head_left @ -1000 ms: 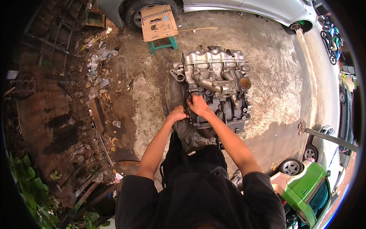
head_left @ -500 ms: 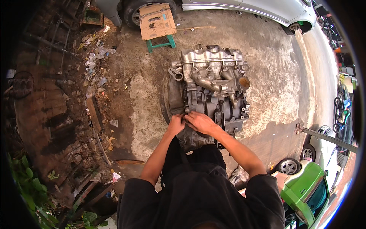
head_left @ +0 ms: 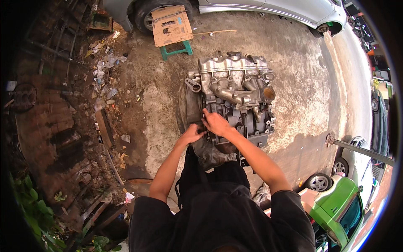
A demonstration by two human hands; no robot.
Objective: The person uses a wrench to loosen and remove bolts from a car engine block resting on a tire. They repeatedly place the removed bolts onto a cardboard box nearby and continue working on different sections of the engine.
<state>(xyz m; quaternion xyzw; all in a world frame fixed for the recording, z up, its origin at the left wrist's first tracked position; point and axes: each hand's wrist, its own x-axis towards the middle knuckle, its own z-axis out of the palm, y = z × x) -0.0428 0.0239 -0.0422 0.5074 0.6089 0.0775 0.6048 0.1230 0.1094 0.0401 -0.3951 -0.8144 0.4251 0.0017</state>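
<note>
A grey metal car engine [head_left: 241,77] stands on the ground in front of me, with a pale ribbed top cover and curved pipes on its near face. Along its left edge lies a dark, round, tyre-like thing [head_left: 191,103], partly under it. My right hand [head_left: 216,124] is bent against the engine's left edge, fingers closed at the side. Just below and left of it, my left hand [head_left: 193,133] is closed with fingertips pinched at the same edge. What either hand grips is too small or hidden to make out.
Beyond the engine stands a green stool [head_left: 176,50] topped with a cardboard sheet [head_left: 172,26], beside a silver car [head_left: 268,6]. Litter [head_left: 100,71] and a wooden plank [head_left: 103,128] lie on the left. A green vehicle [head_left: 336,197] and a metal post [head_left: 361,152] are on the right.
My right hand has moved up along the engine's left edge, away from my left hand. The left hand has shifted slightly down and left.
</note>
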